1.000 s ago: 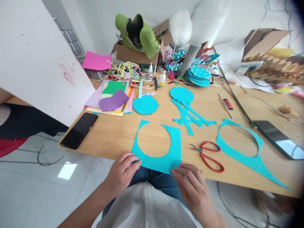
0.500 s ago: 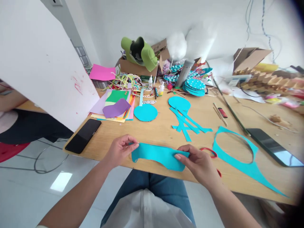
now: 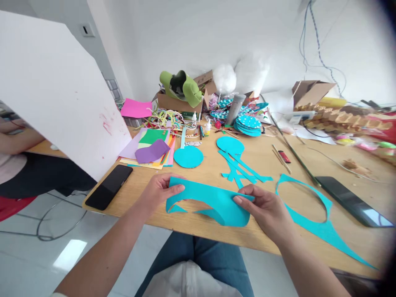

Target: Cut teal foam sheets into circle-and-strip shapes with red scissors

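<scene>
Black phone (image 3: 109, 187) lies by the left edge of the bench (image 3: 262, 238), a narrow gap before my left hand (image 3: 157, 190). Both hands pinch the turquoise sheet (image 3: 207, 192) near the front edge, my right hand (image 3: 264, 208) close beside the round-holed offcut (image 3: 321, 232).

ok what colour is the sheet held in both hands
The sheet is plain turquoise blue, seen in the head view.
</scene>
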`<move>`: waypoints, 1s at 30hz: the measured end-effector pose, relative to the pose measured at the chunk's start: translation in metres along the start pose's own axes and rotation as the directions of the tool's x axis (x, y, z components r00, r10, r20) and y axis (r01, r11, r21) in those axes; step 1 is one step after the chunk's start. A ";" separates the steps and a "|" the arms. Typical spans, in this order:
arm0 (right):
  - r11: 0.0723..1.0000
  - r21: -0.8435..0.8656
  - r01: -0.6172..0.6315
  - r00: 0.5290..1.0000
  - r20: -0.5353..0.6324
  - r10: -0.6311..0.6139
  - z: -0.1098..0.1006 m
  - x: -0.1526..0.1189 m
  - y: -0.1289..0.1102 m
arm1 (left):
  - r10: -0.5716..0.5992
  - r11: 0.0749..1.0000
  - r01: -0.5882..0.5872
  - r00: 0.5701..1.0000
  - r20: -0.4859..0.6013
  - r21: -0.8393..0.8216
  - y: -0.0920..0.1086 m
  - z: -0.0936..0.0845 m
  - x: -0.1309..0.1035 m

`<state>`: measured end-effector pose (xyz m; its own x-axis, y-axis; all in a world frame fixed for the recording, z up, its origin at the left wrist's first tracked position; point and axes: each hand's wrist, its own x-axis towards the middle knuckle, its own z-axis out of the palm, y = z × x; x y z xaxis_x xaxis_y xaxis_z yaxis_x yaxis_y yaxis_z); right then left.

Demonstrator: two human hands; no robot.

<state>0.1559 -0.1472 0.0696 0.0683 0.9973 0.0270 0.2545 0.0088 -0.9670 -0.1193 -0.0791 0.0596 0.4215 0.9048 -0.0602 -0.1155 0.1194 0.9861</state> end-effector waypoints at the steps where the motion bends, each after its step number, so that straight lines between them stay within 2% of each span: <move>1: 1.000 0.002 -0.008 1.000 0.001 0.008 -0.001 0.000 -0.002 | 0.006 1.000 -0.005 1.000 -0.014 0.009 0.002 0.001 0.001; 4: 0.999 0.029 -0.034 0.999 0.016 0.033 -0.005 -0.001 -0.008 | 0.030 0.999 -0.029 0.999 -0.028 0.023 0.006 0.003 0.002; 8: 0.998 0.029 -0.050 0.996 0.081 0.048 -0.007 -0.004 -0.016 | 0.019 1.000 -0.019 1.000 0.004 0.002 0.011 0.005 0.000; 12: 1.000 -0.019 0.022 0.999 0.025 -0.022 -0.006 -0.007 -0.023 | 0.051 0.998 -0.052 0.998 0.028 0.039 0.021 0.002 -0.007; 15: 0.997 -0.015 0.080 0.997 0.013 -0.079 -0.008 -0.005 -0.028 | 0.116 0.985 -0.119 0.993 0.030 0.129 0.028 -0.003 -0.007; 18: 0.994 -0.060 0.095 0.995 0.016 -0.094 -0.013 -0.002 -0.035 | 0.217 0.933 -0.204 0.976 -0.010 0.296 0.034 -0.006 -0.003; 19: 0.985 -0.129 0.116 0.992 -0.029 -0.121 -0.014 -0.002 -0.037 | 0.290 0.898 -0.252 0.956 -0.054 0.361 0.036 -0.005 -0.002; 20: 0.962 -0.227 0.152 0.978 -0.105 -0.180 -0.014 -0.002 -0.040 | 0.384 0.852 -0.305 0.917 -0.111 0.424 0.038 -0.002 -0.002; 21: 0.917 -0.347 0.196 0.943 -0.190 -0.273 -0.014 -0.003 -0.042 | 0.493 0.798 -0.359 0.852 -0.180 0.484 0.040 0.003 -0.004; 22: 0.844 -0.478 0.243 0.880 -0.258 -0.399 -0.011 -0.005 -0.043 | 0.584 0.743 -0.390 0.774 -0.244 0.544 0.041 0.011 -0.007; 23: 0.746 -0.602 0.285 0.797 -0.283 -0.533 -0.007 -0.007 -0.044 | 0.618 0.724 -0.388 0.733 -0.286 0.570 0.042 0.020 -0.010; 24: 0.630 -0.704 0.326 0.708 -0.260 -0.657 -0.001 -0.010 -0.043 | 0.577 0.753 -0.358 0.763 -0.292 0.552 0.043 0.031 -0.014; 25: 0.507 -0.778 0.371 0.627 -0.194 -0.755 0.007 -0.013 -0.041 | 0.480 0.808 -0.316 0.843 -0.245 0.497 0.042 0.042 -0.018; 26: 0.394 -0.819 0.417 0.565 -0.106 -0.818 0.016 -0.017 -0.039 | 0.372 0.867 -0.276 0.913 -0.170 0.414 0.042 0.053 -0.020; 27: 0.297 -0.831 0.469 0.524 -0.009 -0.852 0.026 -0.021 -0.036 | 0.290 0.913 -0.241 0.951 -0.107 0.328 0.040 0.064 -0.021; 29: 0.208 -0.792 0.574 0.513 0.149 -0.846 0.043 -0.030 -0.032 | 0.218 0.944 -0.203 0.975 -0.029 0.260 0.038 0.077 -0.018; 30: 0.206 -0.773 0.600 0.532 0.194 -0.824 0.049 -0.034 -0.032 | 0.238 0.936 -0.217 0.970 -0.042 0.278 0.036 0.080 -0.015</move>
<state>0.0986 -0.1776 0.0872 -0.3602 0.5377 0.7623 0.8390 0.5440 0.0127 -0.0580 -0.1208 0.1087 0.3439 0.9236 0.1696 0.0508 -0.1987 0.9788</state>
